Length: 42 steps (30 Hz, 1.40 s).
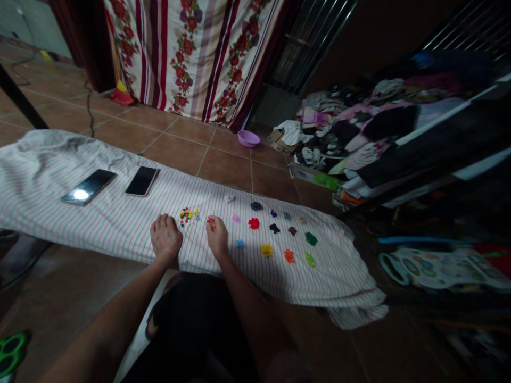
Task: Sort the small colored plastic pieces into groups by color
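Observation:
My right hand [217,234] is closed in a pinch on a small red piece [209,221], just above the striped cloth. My left hand [165,235] lies palm down on the cloth with its fingers resting flat, holding nothing that I can see. Between the hands is a mixed pile of tiny pieces [186,215] in yellow, red, green and blue. To the right of my right hand are small heaps sorted by colour, among them a red heap [254,223], a yellow heap [266,250], an orange heap [289,256] and a dark green heap [311,238].
A striped cloth [120,229] covers the long, low surface. Two phones, a lit one [90,187] and a dark one [142,181], lie at the left. Beyond are a purple basin [248,139] on the tiles, a floral curtain [187,58] and piled clothes [351,125].

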{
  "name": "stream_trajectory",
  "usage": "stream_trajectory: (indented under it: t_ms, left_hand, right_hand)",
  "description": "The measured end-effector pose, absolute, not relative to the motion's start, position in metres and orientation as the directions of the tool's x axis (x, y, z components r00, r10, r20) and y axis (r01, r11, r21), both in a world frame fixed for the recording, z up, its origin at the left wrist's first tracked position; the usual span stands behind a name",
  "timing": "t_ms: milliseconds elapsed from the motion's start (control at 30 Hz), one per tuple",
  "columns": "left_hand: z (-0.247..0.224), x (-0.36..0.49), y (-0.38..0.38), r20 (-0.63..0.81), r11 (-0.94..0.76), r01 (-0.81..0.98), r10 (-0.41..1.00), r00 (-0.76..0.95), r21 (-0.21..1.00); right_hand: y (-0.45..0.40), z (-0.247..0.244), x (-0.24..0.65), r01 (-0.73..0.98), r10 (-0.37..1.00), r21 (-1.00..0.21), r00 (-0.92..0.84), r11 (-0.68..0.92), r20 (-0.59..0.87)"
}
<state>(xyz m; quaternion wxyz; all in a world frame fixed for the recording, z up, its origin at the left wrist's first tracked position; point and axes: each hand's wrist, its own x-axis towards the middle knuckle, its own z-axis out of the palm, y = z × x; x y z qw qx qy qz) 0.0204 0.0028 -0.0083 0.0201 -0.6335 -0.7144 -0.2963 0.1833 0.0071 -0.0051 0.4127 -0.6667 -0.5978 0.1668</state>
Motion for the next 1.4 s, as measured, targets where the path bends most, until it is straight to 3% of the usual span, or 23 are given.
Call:
stream_trajectory:
  t_ms: [667,1033,1400]
  left_hand:
    - [-0.007,0.021,0.002,0.415,0.024,0.931,0.891,-0.185,0.365]
    - [-0.007,0.022,0.002,0.407,0.025,0.91,0.889,-0.21,0.414]
    - [-0.007,0.022,0.002,0.417,0.034,0.93,0.888,-0.196,0.366]
  right_hand:
    - [-0.01,-0.006,0.292,0.684,0.807,-0.728,0.457,-0.05,0.374]
    - [-0.024,-0.002,0.344,0.727,0.795,-0.651,0.52,-0.219,0.313]
    - [-0.014,-0.001,0.357,0.756,0.784,-0.549,0.561,-0.356,0.265]
